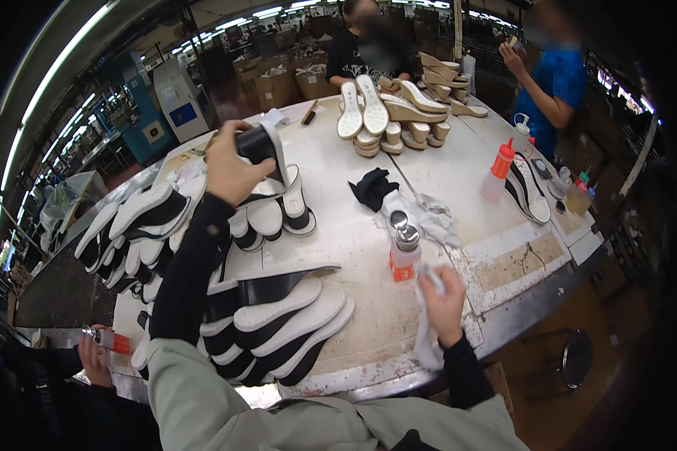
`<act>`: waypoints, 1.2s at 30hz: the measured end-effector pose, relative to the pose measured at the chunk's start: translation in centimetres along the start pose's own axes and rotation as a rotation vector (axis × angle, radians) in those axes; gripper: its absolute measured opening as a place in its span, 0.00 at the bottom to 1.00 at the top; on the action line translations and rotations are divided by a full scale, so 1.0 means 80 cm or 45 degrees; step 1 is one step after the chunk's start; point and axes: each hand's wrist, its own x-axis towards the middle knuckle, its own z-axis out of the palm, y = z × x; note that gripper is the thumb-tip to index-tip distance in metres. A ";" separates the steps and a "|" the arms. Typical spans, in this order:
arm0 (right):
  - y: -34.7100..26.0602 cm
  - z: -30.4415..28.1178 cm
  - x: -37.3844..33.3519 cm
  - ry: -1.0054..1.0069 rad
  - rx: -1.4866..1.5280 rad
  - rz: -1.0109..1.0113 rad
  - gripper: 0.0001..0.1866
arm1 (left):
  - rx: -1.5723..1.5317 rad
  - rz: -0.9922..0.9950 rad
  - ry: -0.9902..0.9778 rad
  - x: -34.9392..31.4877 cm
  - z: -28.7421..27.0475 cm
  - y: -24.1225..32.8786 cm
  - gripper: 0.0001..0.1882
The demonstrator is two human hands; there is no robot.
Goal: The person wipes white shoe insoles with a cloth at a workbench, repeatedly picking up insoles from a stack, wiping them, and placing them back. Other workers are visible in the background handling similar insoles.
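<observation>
My left hand (232, 167) is raised over the far left part of the table, its fingers wrapped round a black-and-white wedge shoe sole (256, 144). Below it, more wedge soles (266, 218) lie on the table. My right hand (444, 302) pinches a white cloth (427, 331) that hangs down toward the table's near edge. Just beyond that hand stands a clear bottle (404, 254) with a metal top and a red label. Close in front of me, several black-and-white soles (297, 322) are stacked in an overlapping pile.
Tan wedge soles (402, 113) are heaped at the far side, before a person in black. A black cloth (373, 188) and white rag (432, 218) lie mid-table. Right stands a red-topped squeeze bottle (496, 171). At left, a co-worker's hand (94, 359) holds another bottle.
</observation>
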 end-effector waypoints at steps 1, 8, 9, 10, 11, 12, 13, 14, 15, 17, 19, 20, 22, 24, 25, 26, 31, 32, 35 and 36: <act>-0.012 -0.004 0.024 0.041 -0.001 -0.092 0.06 | -0.197 -0.072 -0.009 -0.017 -0.031 0.030 0.30; -0.025 0.018 0.123 -0.270 -0.537 -0.511 0.07 | -0.793 -0.378 -0.369 -0.192 -0.123 0.156 0.32; -0.024 0.025 0.123 -0.377 -0.642 -0.496 0.07 | -0.834 -0.421 -0.386 -0.224 -0.105 0.155 0.33; -0.024 0.029 0.122 -0.401 -0.692 -0.490 0.06 | -0.704 -0.360 -0.390 -0.247 -0.088 0.159 0.32; -0.024 0.032 0.119 -0.424 -0.744 -0.483 0.06 | -0.783 -0.422 -0.357 -0.275 -0.061 0.161 0.31; -0.023 0.035 0.117 -0.451 -0.793 -0.478 0.05 | -0.861 -0.501 -0.252 -0.309 -0.030 0.161 0.31; -0.027 0.033 0.117 -0.461 -0.818 -0.487 0.06 | -0.902 -0.526 -0.228 -0.335 -0.007 0.162 0.31; -0.025 0.034 0.117 -0.437 -0.795 -0.497 0.06 | -0.950 -0.607 -0.207 -0.360 0.012 0.166 0.30; -0.020 0.033 0.116 -0.413 -0.776 -0.502 0.06 | -0.990 -0.654 -0.257 -0.381 0.029 0.165 0.30; -0.017 0.032 0.112 -0.401 -0.749 -0.508 0.06 | -0.862 -0.658 -0.385 -0.405 0.045 0.159 0.31; -0.019 0.031 0.111 -0.378 -0.747 -0.535 0.06 | -0.678 -0.547 -0.440 -0.426 0.061 0.148 0.34; -0.016 0.030 0.111 -0.362 -0.753 -0.540 0.06 | -0.624 -0.409 -0.410 -0.426 0.065 0.145 0.35; -0.005 0.028 0.111 -0.352 -0.673 -0.497 0.07 | -0.519 -0.380 -0.439 -0.422 0.068 0.145 0.36; -0.006 0.024 0.113 -0.428 -0.599 -0.390 0.08 | -0.667 -0.436 -0.523 -0.407 0.067 0.143 0.41; -0.007 0.023 0.115 -0.382 -0.591 -0.474 0.08 | -0.686 -0.460 -0.537 -0.401 0.068 0.142 0.42; -0.011 0.018 0.112 -0.344 -0.488 -0.441 0.08 | -0.706 -0.485 -0.550 -0.398 0.068 0.141 0.42; -0.068 -0.033 0.057 -0.376 -0.212 -0.372 0.07 | -0.734 -0.487 -0.599 -0.406 0.071 0.131 0.42; -0.082 -0.039 0.032 -0.482 -0.195 -0.430 0.06 | -0.726 -0.460 -0.612 -0.406 0.072 0.130 0.42; -0.078 -0.014 -0.054 -0.770 -0.023 -0.307 0.08 | -0.688 -0.349 -0.646 -0.407 0.075 0.128 0.41; -0.067 0.000 -0.076 -0.759 -0.049 -0.277 0.09 | -0.710 -0.369 -0.659 -0.406 0.076 0.128 0.40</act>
